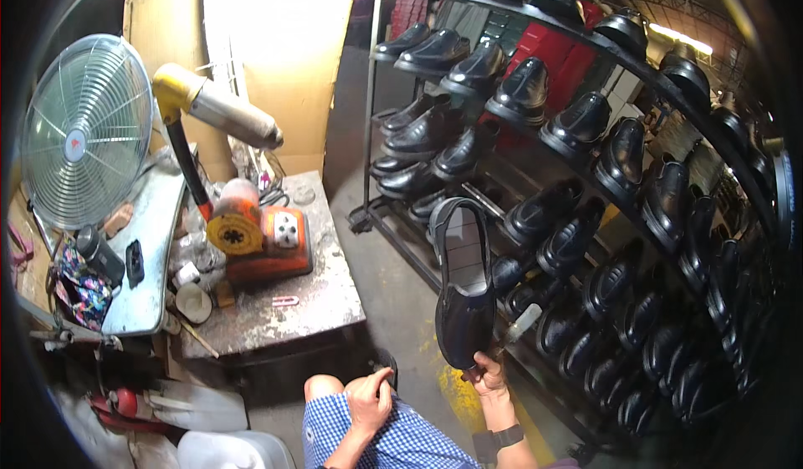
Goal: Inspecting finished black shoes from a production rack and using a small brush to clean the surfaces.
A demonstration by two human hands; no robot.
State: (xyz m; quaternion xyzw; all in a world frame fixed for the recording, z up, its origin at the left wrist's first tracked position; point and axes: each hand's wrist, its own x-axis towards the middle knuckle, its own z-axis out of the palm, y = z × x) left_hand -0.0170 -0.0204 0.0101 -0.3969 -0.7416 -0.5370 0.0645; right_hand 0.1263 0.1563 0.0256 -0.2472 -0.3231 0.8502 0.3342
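Observation:
My right hand (487,375) grips a black slip-on shoe (465,323) by its toe. The shoe is held up with its opening toward me, showing a grey insole and a pale patch near the heel. Close by, a short whitish stick-like piece (524,323) shows between the hand and the rack; whether the hand also holds it I cannot tell. My left hand (368,400) rests over the blue checked cloth (414,431) on my lap, its fingers curled and nothing visible in them.
A wheeled metal rack (368,135) full of black shoes fills the right side. At left, a worn worktable (330,302) carries an orange-and-yellow lamp-like device (268,239) on a jointed arm. Behind it stand a large fan (84,135) and a side shelf (146,302); white plastic containers (230,451) sit low at left.

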